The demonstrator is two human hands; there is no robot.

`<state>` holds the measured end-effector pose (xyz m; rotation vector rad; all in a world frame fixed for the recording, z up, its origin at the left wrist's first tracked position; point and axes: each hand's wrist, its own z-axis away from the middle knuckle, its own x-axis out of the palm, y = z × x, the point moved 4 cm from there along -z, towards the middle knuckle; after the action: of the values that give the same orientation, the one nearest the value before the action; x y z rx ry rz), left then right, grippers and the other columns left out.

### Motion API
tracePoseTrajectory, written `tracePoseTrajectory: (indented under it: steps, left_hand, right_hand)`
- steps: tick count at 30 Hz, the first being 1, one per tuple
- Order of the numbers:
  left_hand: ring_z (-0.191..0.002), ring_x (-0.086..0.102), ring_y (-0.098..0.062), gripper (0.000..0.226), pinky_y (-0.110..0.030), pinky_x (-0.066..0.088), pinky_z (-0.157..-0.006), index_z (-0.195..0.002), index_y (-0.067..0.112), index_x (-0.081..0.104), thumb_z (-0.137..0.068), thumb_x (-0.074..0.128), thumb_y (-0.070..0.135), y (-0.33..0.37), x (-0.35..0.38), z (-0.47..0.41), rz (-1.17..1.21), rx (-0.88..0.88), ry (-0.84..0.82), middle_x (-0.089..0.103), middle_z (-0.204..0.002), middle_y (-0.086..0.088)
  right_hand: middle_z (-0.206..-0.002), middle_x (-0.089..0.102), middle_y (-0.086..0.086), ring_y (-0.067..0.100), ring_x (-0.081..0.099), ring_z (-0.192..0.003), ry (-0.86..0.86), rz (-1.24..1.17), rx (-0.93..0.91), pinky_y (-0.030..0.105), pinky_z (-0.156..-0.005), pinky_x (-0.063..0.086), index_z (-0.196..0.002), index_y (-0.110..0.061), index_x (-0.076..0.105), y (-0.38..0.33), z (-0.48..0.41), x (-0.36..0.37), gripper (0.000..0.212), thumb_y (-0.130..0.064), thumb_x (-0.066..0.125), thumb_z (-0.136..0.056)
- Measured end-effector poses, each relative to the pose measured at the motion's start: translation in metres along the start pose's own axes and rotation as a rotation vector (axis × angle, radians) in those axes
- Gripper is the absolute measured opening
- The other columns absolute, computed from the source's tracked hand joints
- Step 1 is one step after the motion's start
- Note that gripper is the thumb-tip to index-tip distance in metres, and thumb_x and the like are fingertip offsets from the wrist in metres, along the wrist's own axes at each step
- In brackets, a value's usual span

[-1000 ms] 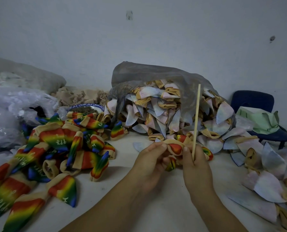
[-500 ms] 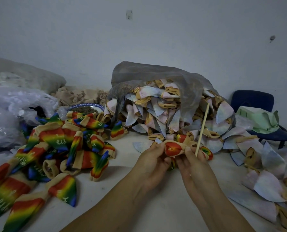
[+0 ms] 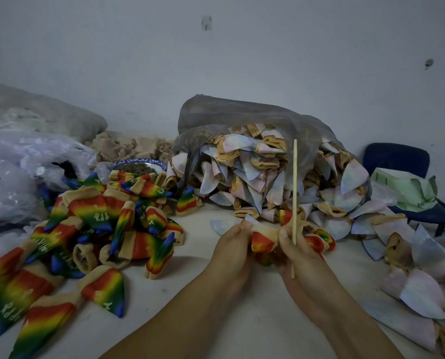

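Nearest the camera, the person's forearms are reaching out over the pale desk (image 3: 211, 322). The left hand (image 3: 231, 246) is gripping one end of a small fabric cone (image 3: 261, 240), with its fingers curled round the tan cuff. The right hand (image 3: 303, 255) is pinching the other side of the same piece. It is also clamping a thin wooden stick (image 3: 294, 182) against the cloth, and the stick is standing nearly upright with its lower end poking out below the hand. The cone is hanging just above the desk, stretched between the two hands, with its red-and-orange print showing in the middle.

The cone is looking light, soft and limp, so it is likely to bunch or slip rather than hold a shape. The thicker cuff edge seems the best place to take hold, with both hands pinching close together so the opening is staying taut. The stick appears stiff but slender. Gripping it low, near the cloth, should be giving control of the tip, while hard pushing could be risking a poke through the seam.

Further out on the left, a rainbow pile (image 3: 99, 224) of finished pieces is lying on the desk. Pale pieces (image 3: 423, 296) are spreading along the right edge. Behind the hands, a grey bag (image 3: 242, 115) is spilling more pale pieces, with a blue chair (image 3: 397, 156) off to its right.
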<state>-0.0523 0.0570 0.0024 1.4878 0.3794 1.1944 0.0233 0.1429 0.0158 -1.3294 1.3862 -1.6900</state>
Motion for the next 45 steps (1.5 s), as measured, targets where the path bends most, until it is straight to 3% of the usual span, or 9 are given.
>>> tracePoseTrajectory:
  steps: [4,13,21,26,30,34,39,43,45]
  left_hand:
    - [-0.105,0.056,-0.018,0.030,-0.036,0.044,-0.097,-0.108,0.016,0.057,-0.106,0.035,0.037,0.000,-0.002,0.000,-0.513,0.200,0.085,0.059,-0.113,-0.010]
    - [-0.102,0.059,-0.003,0.018,-0.011,0.049,-0.070,-0.096,0.040,0.060,-0.088,0.058,0.056,0.006,0.004,0.008,-0.531,0.378,-0.046,0.059,-0.114,0.010]
    - [-0.087,0.063,-0.010,0.011,-0.021,0.049,-0.072,-0.090,0.025,0.063,-0.094,0.059,0.034,0.001,0.007,0.008,-0.257,0.170,-0.173,0.065,-0.093,0.002]
    - [-0.104,0.066,-0.024,0.040,-0.032,0.054,-0.089,-0.120,0.003,0.058,-0.089,0.062,0.028,0.004,0.009,0.013,0.155,-0.031,-0.271,0.069,-0.112,-0.015]
    - [-0.116,0.054,-0.004,0.012,-0.016,0.048,-0.088,-0.103,0.042,0.057,-0.092,0.061,0.045,0.017,0.008,0.020,-0.472,0.399,-0.085,0.056,-0.119,0.018]
    - [-0.137,0.021,0.014,0.062,-0.010,0.021,-0.111,-0.137,0.049,0.041,-0.080,0.062,0.061,0.016,0.023,0.028,-0.971,0.863,-0.242,0.029,-0.142,0.038]
    - [-0.124,0.037,0.020,0.041,-0.004,0.035,-0.098,-0.124,0.061,0.051,-0.090,0.065,0.043,0.012,0.012,0.019,-0.858,0.728,-0.251,0.042,-0.123,0.052]
    - [-0.082,0.062,0.008,0.004,-0.005,0.047,-0.062,-0.091,0.045,0.068,-0.087,0.066,0.045,0.015,-0.003,0.008,-0.509,0.466,-0.041,0.066,-0.091,0.027]
    - [-0.060,0.064,-0.003,0.027,-0.015,0.051,-0.055,-0.088,0.025,0.069,-0.088,0.062,0.050,0.014,-0.017,-0.002,-0.174,0.239,0.130,0.070,-0.071,0.008]
  right_hand:
    - [-0.126,0.061,0.001,0.016,0.054,-0.120,0.119,0.216,-0.060,0.042,-0.109,0.038,-0.124,-0.028,0.056,0.005,-0.001,-0.005,0.030,-0.036,0.047,-0.096]
    - [-0.107,0.067,-0.009,0.007,0.062,-0.105,0.285,0.335,-0.201,0.034,-0.097,0.049,-0.123,-0.029,0.057,0.000,0.001,-0.015,0.032,-0.041,0.045,-0.096]
    - [-0.105,0.065,-0.005,0.010,0.060,-0.103,0.324,0.398,-0.205,0.030,-0.089,0.048,-0.118,-0.030,0.057,0.000,0.001,-0.016,0.025,-0.039,0.046,-0.097]
    - [-0.101,0.070,-0.010,0.004,0.063,-0.099,0.277,0.378,-0.157,0.027,-0.087,0.048,-0.112,-0.034,0.062,0.005,-0.001,-0.013,0.023,-0.041,0.048,-0.096]
    - [-0.113,0.068,0.003,0.020,0.061,-0.112,0.270,0.239,-0.038,0.045,-0.105,0.043,-0.127,-0.024,0.056,0.010,-0.004,-0.020,0.035,-0.039,0.047,-0.097]
    - [-0.107,0.072,0.005,0.019,0.069,-0.099,0.205,0.041,0.018,0.039,-0.086,0.055,-0.120,-0.021,0.059,0.009,-0.003,-0.019,0.029,-0.033,0.051,-0.095]
    - [-0.118,0.059,0.022,0.035,0.057,-0.113,0.147,0.011,0.100,0.041,-0.089,0.049,-0.104,-0.008,0.060,0.015,0.002,-0.012,0.014,-0.006,0.050,-0.096]
    - [-0.057,0.050,-0.003,0.010,0.045,-0.052,0.104,0.279,0.042,0.028,-0.055,0.039,-0.086,-0.030,0.070,0.012,0.006,-0.005,0.023,-0.041,0.052,-0.094]
    - [-0.047,0.039,-0.010,0.004,0.036,-0.043,0.142,0.534,-0.022,0.022,-0.047,0.030,-0.072,-0.034,0.066,0.011,0.008,-0.005,0.036,-0.052,0.044,-0.093]
